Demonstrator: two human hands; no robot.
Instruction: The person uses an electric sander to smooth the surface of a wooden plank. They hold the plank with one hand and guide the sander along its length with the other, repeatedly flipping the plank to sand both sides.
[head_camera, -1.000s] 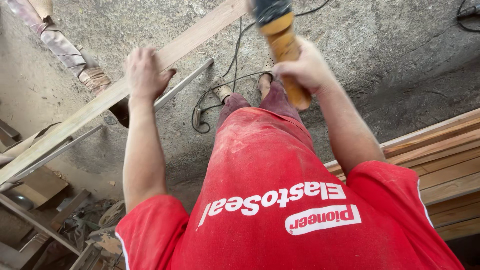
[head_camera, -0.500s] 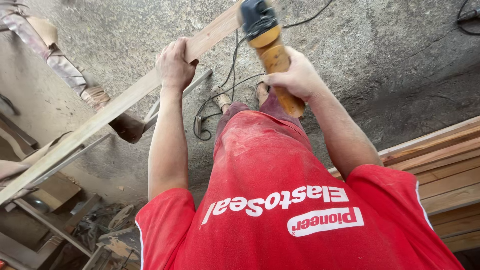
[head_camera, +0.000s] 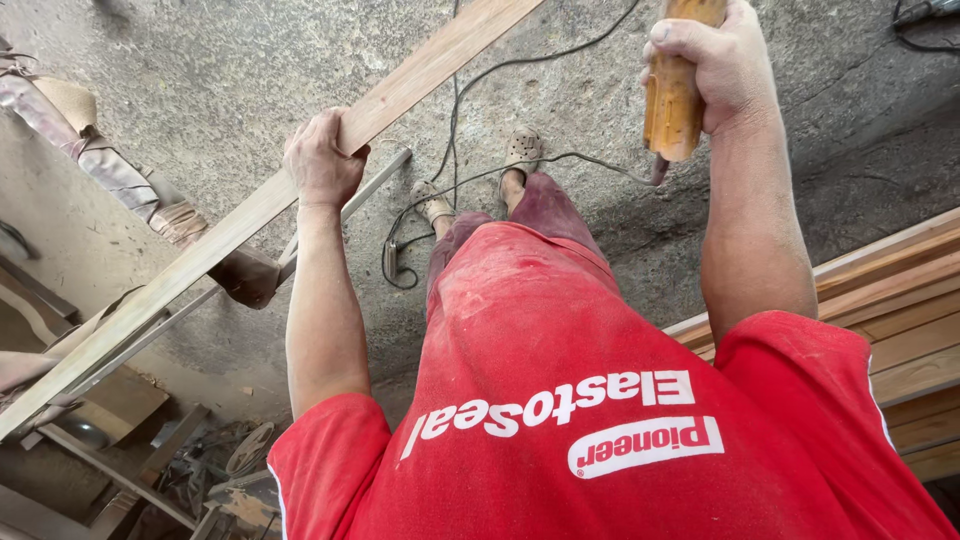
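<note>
My left hand (head_camera: 322, 160) is shut around the edge of a long pale wooden plank (head_camera: 200, 255), which runs slantwise from the lower left to the top middle of the view. An orange tool handle (head_camera: 672, 100) sits in the grip of my right hand (head_camera: 720, 65) at the top right; the tool's head is cut off by the top edge. A dark power cable (head_camera: 470, 85) trails from the tool across the concrete floor, past my sandalled feet (head_camera: 520, 150). The tool is apart from the plank.
A stack of wooden planks (head_camera: 900, 300) lies at the right. A thin metal bar (head_camera: 375, 185) rests on the floor under the plank. Wood offcuts and machine parts (head_camera: 180, 470) crowd the lower left, beside a wrapped post (head_camera: 120, 180).
My right hand has lifted the tool up and to the right, so its black head has left the frame. My left hand keeps its hold on the plank.
</note>
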